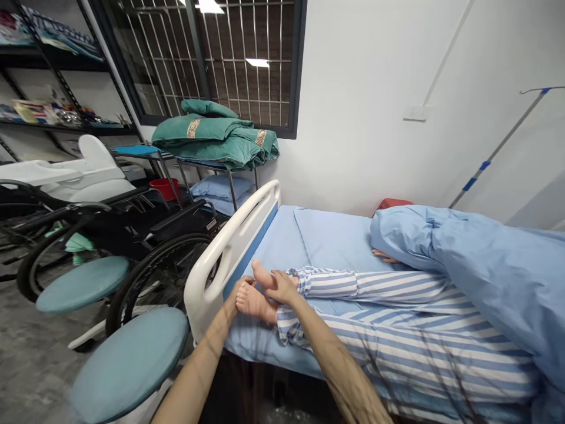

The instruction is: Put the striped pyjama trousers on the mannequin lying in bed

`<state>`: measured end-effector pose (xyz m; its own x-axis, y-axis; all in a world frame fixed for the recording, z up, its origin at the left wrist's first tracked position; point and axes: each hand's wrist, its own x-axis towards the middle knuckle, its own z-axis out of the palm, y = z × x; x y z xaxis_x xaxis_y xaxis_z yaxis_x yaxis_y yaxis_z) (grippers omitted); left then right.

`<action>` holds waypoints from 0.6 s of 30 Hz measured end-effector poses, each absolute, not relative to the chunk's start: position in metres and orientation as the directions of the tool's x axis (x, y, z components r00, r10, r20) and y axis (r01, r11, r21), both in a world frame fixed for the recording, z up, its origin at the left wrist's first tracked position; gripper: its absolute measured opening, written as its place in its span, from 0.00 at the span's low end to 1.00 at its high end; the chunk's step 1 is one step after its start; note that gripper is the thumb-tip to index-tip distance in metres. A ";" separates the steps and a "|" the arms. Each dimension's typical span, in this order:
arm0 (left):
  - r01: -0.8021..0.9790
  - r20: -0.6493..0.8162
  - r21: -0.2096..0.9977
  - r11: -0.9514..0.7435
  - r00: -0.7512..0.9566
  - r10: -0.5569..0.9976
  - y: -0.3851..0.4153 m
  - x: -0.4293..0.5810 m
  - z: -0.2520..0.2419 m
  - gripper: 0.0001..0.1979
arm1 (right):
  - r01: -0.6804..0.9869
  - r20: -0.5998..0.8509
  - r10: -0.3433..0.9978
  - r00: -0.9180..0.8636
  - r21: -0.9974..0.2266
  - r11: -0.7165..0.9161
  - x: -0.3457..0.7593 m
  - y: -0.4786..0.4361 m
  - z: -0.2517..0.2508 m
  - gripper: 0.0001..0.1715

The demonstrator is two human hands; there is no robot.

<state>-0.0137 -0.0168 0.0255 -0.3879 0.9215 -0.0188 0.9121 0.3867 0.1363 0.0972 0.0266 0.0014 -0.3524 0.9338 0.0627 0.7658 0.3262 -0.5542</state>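
Two bare feet of a figure lying on the bed stick out of blue-and-white striped trousers (pixel 379 338). My left hand (pixel 237 294) is at the toe end of the near foot (pixel 256 302), its fingers curled behind the toes and partly hidden. Over the top of the far foot (pixel 262 274), near the ankle, my right hand (pixel 283 287) is wrapped with its fingers bent. Both feet rest close to the white footboard (pixel 229 241), and the near one lies on the light blue sheet (pixel 326 235).
A blue quilt (pixel 489 265) covers the figure's upper part, with a hand (pixel 385 256) showing under its edge. Left of the bed stand a wheelchair (pixel 176 247) and round teal stools (pixel 132 365). Green folded bedding (pixel 216 138) sits by the window; an IV pole (pixel 498 147) rises at right.
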 end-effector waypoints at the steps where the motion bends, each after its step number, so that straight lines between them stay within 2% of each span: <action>1: 0.852 -0.018 0.126 0.508 -0.510 0.860 -0.016 -0.004 0.020 0.18 | 0.778 -0.005 0.934 -0.358 -0.555 0.295 0.095 0.032 0.001 0.31; 3: 0.729 -0.004 0.136 0.671 -0.677 0.736 -0.012 0.008 0.010 0.22 | 0.799 -0.099 0.927 -0.362 -0.544 0.254 0.092 0.040 -0.003 0.32; 4: 0.709 0.003 0.159 0.687 -0.696 0.718 -0.010 0.010 0.006 0.23 | 0.808 -0.111 0.928 -0.356 -0.535 0.247 0.091 0.042 -0.006 0.34; 9: 0.636 0.054 0.260 0.727 -0.761 0.646 -0.002 0.006 -0.009 0.28 | 0.842 -0.098 0.932 -0.348 -0.471 0.264 0.087 0.043 -0.021 0.48; 13: 0.589 0.063 0.356 0.725 -0.789 0.611 0.003 0.003 -0.017 0.27 | 0.854 -0.124 0.927 -0.354 -0.446 0.266 0.086 0.045 -0.026 0.51; 18: 0.594 0.036 0.376 0.711 -0.777 0.629 0.006 0.000 -0.025 0.24 | 0.859 -0.158 0.921 -0.356 -0.443 0.256 0.086 0.049 -0.022 0.56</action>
